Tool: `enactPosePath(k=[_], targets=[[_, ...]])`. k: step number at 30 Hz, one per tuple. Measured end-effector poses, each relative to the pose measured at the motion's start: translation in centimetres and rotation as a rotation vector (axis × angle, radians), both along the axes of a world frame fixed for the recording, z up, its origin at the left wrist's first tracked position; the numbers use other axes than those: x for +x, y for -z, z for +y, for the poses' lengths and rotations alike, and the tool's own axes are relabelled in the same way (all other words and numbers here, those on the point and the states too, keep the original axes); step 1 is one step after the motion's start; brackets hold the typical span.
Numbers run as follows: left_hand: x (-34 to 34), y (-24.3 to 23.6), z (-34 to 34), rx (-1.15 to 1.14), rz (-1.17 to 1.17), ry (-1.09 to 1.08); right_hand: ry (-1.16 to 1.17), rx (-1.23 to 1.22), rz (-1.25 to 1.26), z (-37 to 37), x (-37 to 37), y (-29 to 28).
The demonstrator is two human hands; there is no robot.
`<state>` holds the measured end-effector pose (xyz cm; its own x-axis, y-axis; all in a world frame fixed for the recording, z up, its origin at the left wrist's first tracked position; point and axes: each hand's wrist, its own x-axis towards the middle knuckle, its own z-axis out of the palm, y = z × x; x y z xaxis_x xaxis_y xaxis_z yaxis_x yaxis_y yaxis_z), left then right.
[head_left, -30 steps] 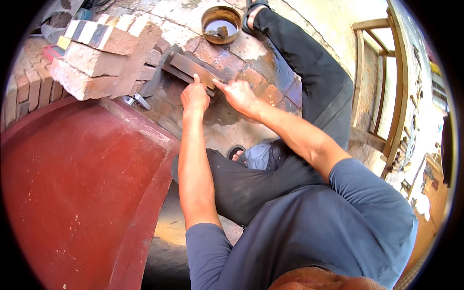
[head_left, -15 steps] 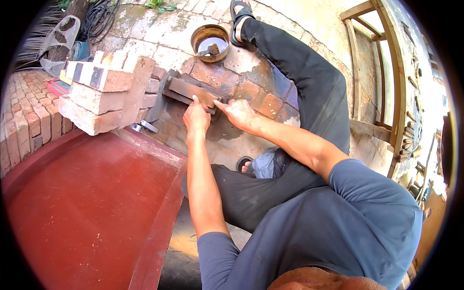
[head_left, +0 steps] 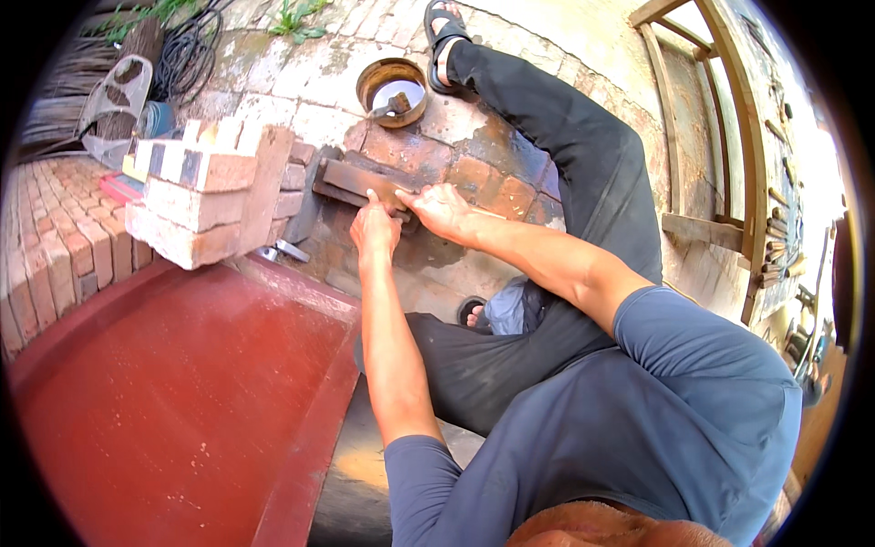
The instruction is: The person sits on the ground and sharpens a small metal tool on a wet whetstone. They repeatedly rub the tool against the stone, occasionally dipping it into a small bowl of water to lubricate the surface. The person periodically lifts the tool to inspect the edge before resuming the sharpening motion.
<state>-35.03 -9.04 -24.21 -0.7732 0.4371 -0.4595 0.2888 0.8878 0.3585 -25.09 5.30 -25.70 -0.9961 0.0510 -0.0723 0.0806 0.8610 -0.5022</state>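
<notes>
A flat brown block (head_left: 354,180) rests on a darker, wet base on the brick paving, beside a stack of bricks (head_left: 196,205). My left hand (head_left: 375,226) has its index fingertip on the block's near edge, the other fingers curled. Just to its right, my right hand (head_left: 436,210) presses at the block's right end with fingers bent. Whatever the curled fingers of either hand grip is hidden. Beyond the block stands a round brown pan (head_left: 366,87) with liquid and a dark brush-like object in it.
A large red panel (head_left: 173,383) lies at the lower left, below another brick pile (head_left: 68,251). Coiled cables (head_left: 187,59) are at the back left. A wooden frame (head_left: 752,146) and hanging tools (head_left: 779,260) line the right. My outstretched leg (head_left: 592,155) borders the work area.
The view has shifted, so the scene sits lower in the picture. Both hands stay at the block's right end; my right hand's index finger is now more bent and closer to the left hand.
</notes>
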Motion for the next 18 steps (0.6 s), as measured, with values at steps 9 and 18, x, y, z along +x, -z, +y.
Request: enactPosePath(k=[9, 18], targets=[[-5.0, -2.0, 4.2, 0.219, 0.272, -0.259, 0.016, -0.056, -0.043, 0.4, -0.4, 0.7], [-12.4, 1.4, 11.2, 0.142, 0.156, -0.293, -0.009, -0.020, -0.056, 0.3, 1.3, -0.3]])
